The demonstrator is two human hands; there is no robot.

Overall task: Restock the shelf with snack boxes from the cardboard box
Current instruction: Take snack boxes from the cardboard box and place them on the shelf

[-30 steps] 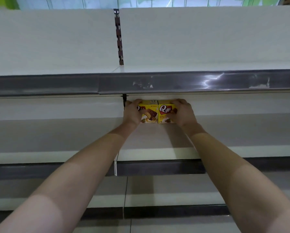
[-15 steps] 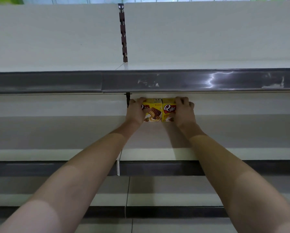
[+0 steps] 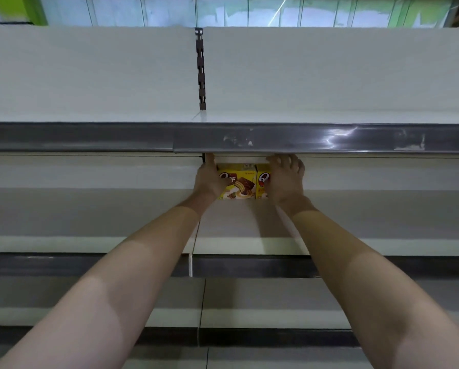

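Flanking two snack boxes [image 3: 238,182] on the shelf [image 3: 249,222], left hand [image 3: 208,179] and right hand [image 3: 284,179] fingers grip them.

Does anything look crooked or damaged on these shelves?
Nothing much: the two yellow snack boxes stand upright, side by side, at the shelf's back. Only the upper price rail shows scuffed label residue.
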